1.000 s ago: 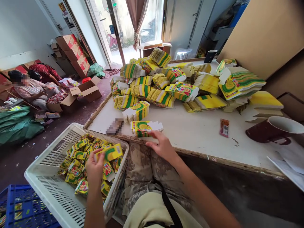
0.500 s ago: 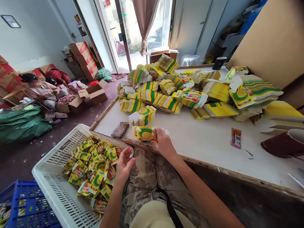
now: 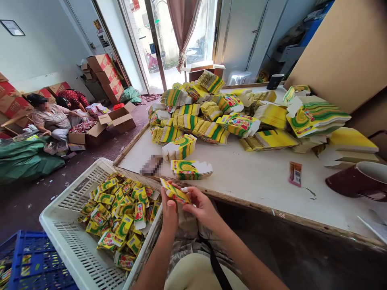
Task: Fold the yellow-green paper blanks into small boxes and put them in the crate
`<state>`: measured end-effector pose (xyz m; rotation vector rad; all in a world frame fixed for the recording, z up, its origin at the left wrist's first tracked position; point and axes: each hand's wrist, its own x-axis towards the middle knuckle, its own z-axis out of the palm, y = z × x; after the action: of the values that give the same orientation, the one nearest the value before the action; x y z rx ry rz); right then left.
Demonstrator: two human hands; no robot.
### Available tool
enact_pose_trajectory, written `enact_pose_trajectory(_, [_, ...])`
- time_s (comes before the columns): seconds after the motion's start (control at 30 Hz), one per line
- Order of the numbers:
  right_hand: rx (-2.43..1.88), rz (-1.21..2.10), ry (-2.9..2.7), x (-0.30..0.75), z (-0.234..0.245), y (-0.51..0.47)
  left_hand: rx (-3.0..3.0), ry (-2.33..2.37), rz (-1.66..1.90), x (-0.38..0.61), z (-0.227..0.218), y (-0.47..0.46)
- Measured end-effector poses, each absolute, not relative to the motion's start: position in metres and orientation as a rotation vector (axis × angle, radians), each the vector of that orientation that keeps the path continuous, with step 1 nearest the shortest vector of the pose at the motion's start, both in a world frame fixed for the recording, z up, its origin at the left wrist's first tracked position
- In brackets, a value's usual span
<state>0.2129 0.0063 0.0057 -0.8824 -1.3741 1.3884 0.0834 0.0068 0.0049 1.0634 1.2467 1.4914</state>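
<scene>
Pinching carton (image 3: 174, 192), left hand (image 3: 169, 214), right hand (image 3: 203, 206)

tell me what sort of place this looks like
Probably a packing workshop: bundled yellow-and-green printed cartons lie heaped on a white-topped table, small yellow boxes lie in a white slatted plastic basket, and red-and-brown cardboard boxes stand stacked.
</scene>
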Motion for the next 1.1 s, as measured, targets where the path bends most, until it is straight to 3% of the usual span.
enact_pose_trajectory(0.13, [-0.957, 1.142, -1.521, 0.238, 0.003, 0.015, 0.961, 1.275, 1.511, 0.072, -0.001, 0.004])
enact_pose_trajectory(0.3, [-1.086, 0.571, -1.807, 0.266, 0.006, 0.015, 1.293, 1.152, 1.371, 0.044, 0.023, 0.004])
enact_pose_trajectory(0.43, [-0.951, 0.386, -2.046, 0.265, 0.012, 0.003, 1.675, 1.259, 0.94, 0.037, 0.041, -0.003])
enact_pose_trajectory(0.53, [-0.831, 0.449, -1.987, 0.253, 0.012, -0.007, 1.759, 1.3, 0.657, 0.048, 0.04, -0.011])
enact_pose_trajectory(0.63, [-0.981, 0.622, -1.529, 0.243, 0.006, -0.012, 1.77, 1.383, 0.684, 0.06, 0.033, -0.02])
enact_pose_trajectory(0.87, [-0.794, 1.764, -1.111, 0.234, 0.001, -0.011, 2.068, 1.201, 0.811, 0.077, 0.019, -0.031])
enact_pose_trajectory(0.93, [-0.818, 1.815, -1.095, 0.237, -0.003, -0.01, 2.124, 1.199, 0.823, 0.077, 0.016, -0.029])
enact_pose_trajectory(1.1, [-0.868, 1.507, -1.365, 0.242, -0.014, -0.014, 2.068, 1.245, 0.65, 0.075, 0.01, -0.021])
